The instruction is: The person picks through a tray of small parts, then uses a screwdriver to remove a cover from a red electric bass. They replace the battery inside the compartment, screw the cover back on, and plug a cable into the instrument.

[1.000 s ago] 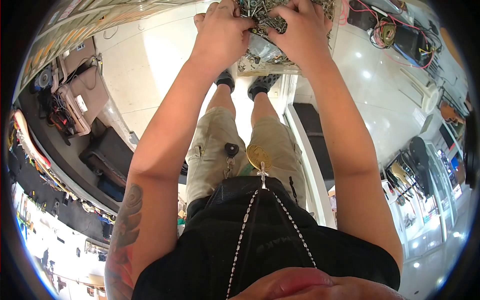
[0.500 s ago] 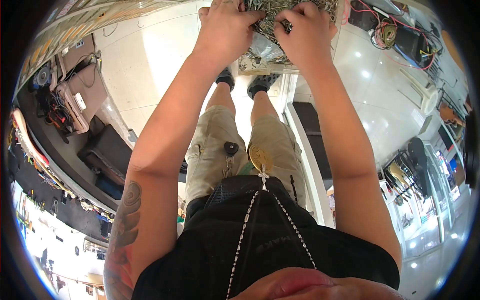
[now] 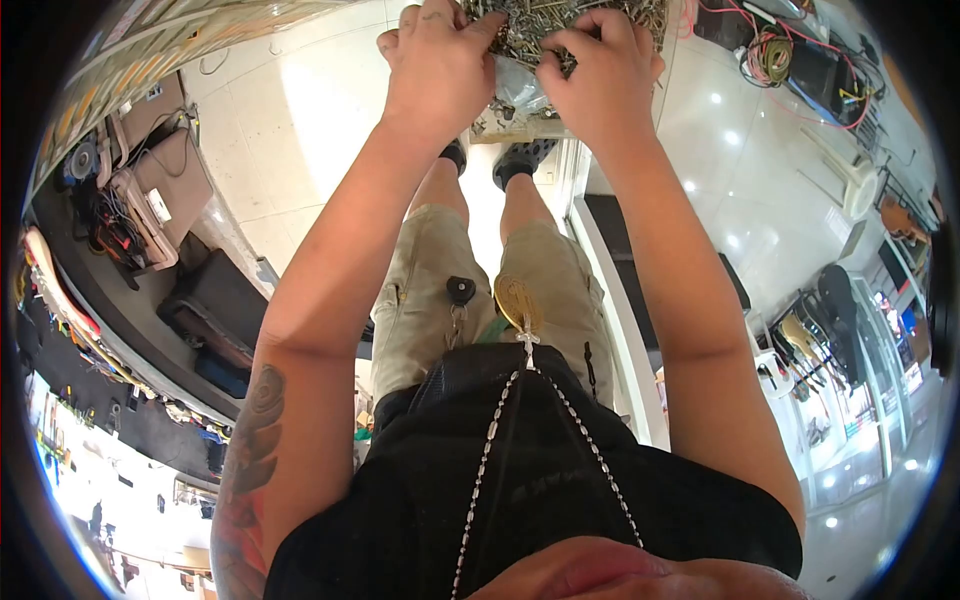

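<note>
A box of loose small metal pieces [image 3: 530,40], which look like screws and similar hardware, lies at the top of the view. My left hand [image 3: 440,65] is over its left side, thumb drawn close to the curled fingers; whatever they hold is hidden. Over the right side, my right hand [image 3: 605,85] has its thumb and index finger apart, fingertips bent down towards the pieces. Between the two hands a clear plastic bag [image 3: 520,88] rests on the near part of the pile. The near edge of the box [image 3: 520,130] shows below the bag.
A white-framed panel [image 3: 625,330] stands close by my right leg. On the right floor lie a coiled cable [image 3: 770,62] and a white plastic piece [image 3: 855,190]. A brown case [image 3: 170,190] and a black box [image 3: 215,300] are at left. Glossy tiles [image 3: 715,130] cover the floor.
Both hands have shifted slightly left in the view. My left thumb has drawn closer to its fingers, and my right thumb and index finger have moved slightly lower in the picture.
</note>
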Available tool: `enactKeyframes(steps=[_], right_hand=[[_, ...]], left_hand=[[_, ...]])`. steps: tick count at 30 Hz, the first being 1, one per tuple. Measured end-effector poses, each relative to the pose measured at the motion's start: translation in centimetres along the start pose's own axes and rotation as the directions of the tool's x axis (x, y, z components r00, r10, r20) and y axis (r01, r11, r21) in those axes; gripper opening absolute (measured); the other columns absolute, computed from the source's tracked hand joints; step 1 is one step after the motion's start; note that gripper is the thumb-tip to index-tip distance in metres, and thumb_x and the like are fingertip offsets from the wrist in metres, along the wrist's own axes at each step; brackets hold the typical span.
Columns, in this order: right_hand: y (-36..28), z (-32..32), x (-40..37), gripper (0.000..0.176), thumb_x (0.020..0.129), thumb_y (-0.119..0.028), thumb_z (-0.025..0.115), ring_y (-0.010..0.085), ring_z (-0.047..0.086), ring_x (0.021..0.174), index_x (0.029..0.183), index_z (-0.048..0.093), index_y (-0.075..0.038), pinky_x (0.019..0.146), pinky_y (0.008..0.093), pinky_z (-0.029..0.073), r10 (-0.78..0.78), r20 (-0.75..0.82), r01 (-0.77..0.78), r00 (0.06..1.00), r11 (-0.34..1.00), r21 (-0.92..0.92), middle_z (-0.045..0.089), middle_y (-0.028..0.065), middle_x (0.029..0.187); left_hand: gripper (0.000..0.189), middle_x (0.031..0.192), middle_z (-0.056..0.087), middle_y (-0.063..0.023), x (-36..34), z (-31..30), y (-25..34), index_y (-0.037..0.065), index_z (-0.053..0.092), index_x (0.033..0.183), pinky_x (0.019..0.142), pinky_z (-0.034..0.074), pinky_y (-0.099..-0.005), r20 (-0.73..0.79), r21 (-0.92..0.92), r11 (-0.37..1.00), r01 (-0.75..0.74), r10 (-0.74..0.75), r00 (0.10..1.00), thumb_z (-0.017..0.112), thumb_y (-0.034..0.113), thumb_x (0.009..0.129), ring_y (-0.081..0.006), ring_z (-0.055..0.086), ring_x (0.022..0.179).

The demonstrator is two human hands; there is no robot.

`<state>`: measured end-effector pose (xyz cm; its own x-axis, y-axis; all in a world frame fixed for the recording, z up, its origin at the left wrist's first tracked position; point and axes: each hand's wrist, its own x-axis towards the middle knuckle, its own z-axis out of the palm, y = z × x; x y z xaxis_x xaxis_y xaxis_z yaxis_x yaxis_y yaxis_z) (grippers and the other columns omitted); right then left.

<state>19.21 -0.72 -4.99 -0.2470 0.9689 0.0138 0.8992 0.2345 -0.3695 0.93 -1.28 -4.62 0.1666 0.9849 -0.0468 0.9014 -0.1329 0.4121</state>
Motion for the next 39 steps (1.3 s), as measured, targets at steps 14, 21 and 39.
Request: enactKeyframes(steps=[14, 21, 39], right_hand=[[-0.9, -0.1, 0.7, 0.02, 0.073, -0.015, 0.082, 0.0356, 0.045, 0.123, 0.093, 0.078, -0.014, 0.101, 0.0559, 0.033, 0.075, -0.026, -0.076, 0.997, 0.995, -0.063, 0.053, 0.0097, 0.126], [-1.6, -0.1, 1.5, 0.028, 0.073, -0.016, 0.083, 0.036, 0.046, 0.124, 0.101, 0.077, -0.014, 0.104, 0.0553, 0.034, 0.118, -0.025, -0.12, 0.993, 0.991, -0.058, 0.051, 0.0093, 0.129], [-1.4, 1.1, 3.7, 0.011, 0.074, -0.016, 0.082, 0.033, 0.044, 0.121, 0.083, 0.077, -0.013, 0.097, 0.0553, 0.031, -0.087, -0.054, 0.085, 0.995, 0.995, -0.043, 0.058, 0.0036, 0.12]], left_hand=[[0.031, 0.096, 0.054, -0.015, -0.2, 0.3, -0.5, 0.011, 0.081, 0.103, 0.081, 0.042, -0.0485, -0.015, -0.086, 0.994, -0.061, 0.06, 0.998, 0.064, 0.001, 0.079, -0.0346, 0.054, 0.097], [0.03, 0.097, 0.055, -0.0144, -0.2, 0.4, 0.0, 0.012, 0.081, 0.103, 0.082, 0.042, -0.049, -0.01, -0.117, 0.991, -0.065, 0.065, 0.998, 0.064, 0.004, 0.078, -0.0347, 0.055, 0.097], [0.023, 0.097, 0.064, -0.0073, -1.2, 1.8, -4.0, -0.003, 0.06, 0.114, 0.077, 0.05, -0.0282, 0.416, -0.908, -0.186, 0.374, -0.485, 0.769, 0.052, -0.002, 0.093, -0.0156, 0.058, 0.082]])
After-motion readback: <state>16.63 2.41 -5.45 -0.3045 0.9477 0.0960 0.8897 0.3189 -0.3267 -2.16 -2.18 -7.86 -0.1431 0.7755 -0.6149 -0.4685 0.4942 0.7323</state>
